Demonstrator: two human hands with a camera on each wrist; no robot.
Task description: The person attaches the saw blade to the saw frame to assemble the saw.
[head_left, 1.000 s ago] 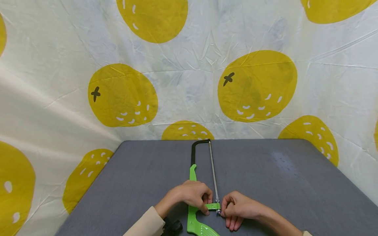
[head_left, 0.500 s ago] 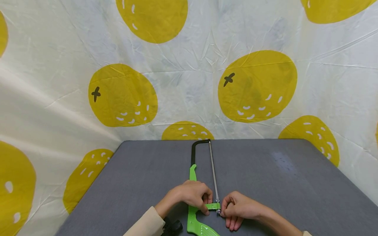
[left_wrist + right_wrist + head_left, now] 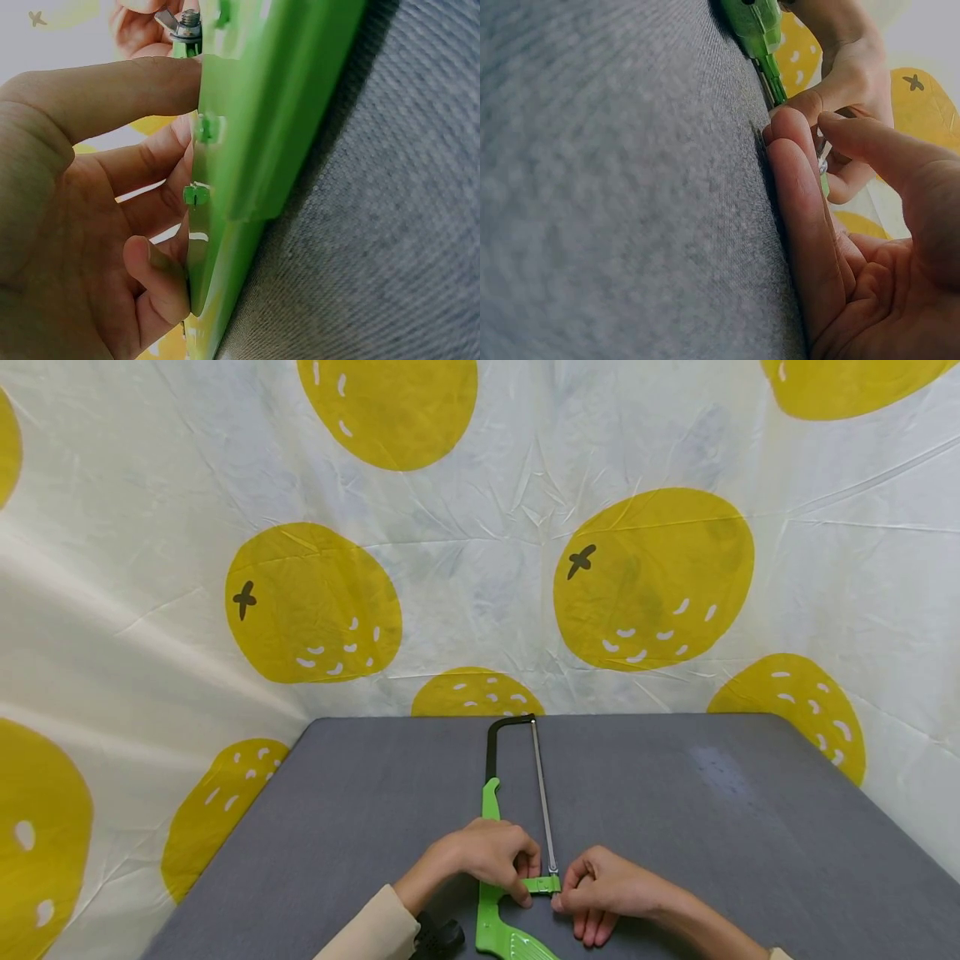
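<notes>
A hacksaw (image 3: 490, 917) with a green handle and black front frame lies on the table, its thin blade (image 3: 543, 802) to the right. My left hand (image 3: 491, 852) holds the green frame by its short cross arm, thumb on the near side and fingers on the far side. At the end of that arm, a wing nut (image 3: 187, 30) sits on a threaded bolt. My right hand (image 3: 611, 889) pinches the wing nut between thumb and index finger, hiding it in the head view. The other right fingers rest low against the table.
The table (image 3: 360, 785) has a grey cloth top. Behind and to the left hangs a white curtain (image 3: 480, 602) printed with yellow fruit. A black object (image 3: 438, 937) shows beside the left sleeve, partly hidden by it.
My right thumb has shifted slightly left and now covers the wing nut, which showed beside the fingertips before. My left hand and the hacksaw have stayed in place.
</notes>
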